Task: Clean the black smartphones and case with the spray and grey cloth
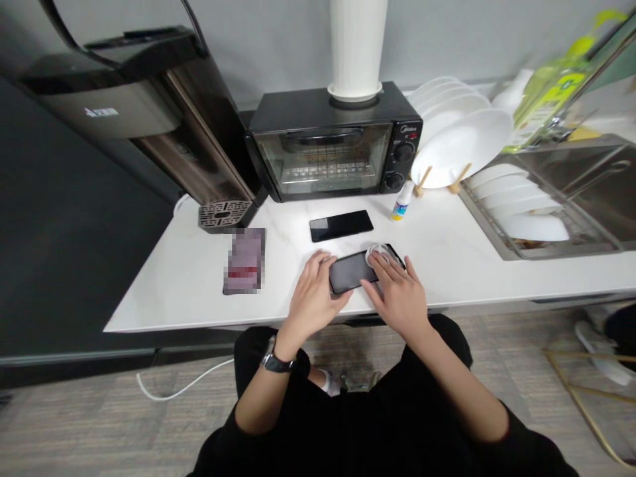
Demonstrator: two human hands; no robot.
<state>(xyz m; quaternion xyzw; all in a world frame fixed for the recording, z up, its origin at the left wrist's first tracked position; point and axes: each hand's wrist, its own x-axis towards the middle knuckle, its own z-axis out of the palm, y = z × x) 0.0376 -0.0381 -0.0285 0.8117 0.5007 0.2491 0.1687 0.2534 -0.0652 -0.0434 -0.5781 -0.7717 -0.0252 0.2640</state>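
A dark smartphone point(348, 271) lies screen up on the white counter, close to its front edge. My left hand point(313, 295) grips the phone's left end, thumb along the near side and fingers at the far corner. My right hand point(401, 295) presses a crumpled white wipe point(373, 250) onto the right part of the screen; its fingers partly cover the wipe. Just behind lies a second black phone point(342, 226), untouched. A small spray bottle point(401, 203) with a blue and yellow label stands to the right of that phone.
A toaster oven point(322, 159) with a white ribbed pot point(358, 46) on top stands behind. At left are a tall drinks dispenser point(199, 126) and a pixelated purple item point(244, 262). To the right, plates point(462, 146) stand in a rack beside the sink point(591, 179).
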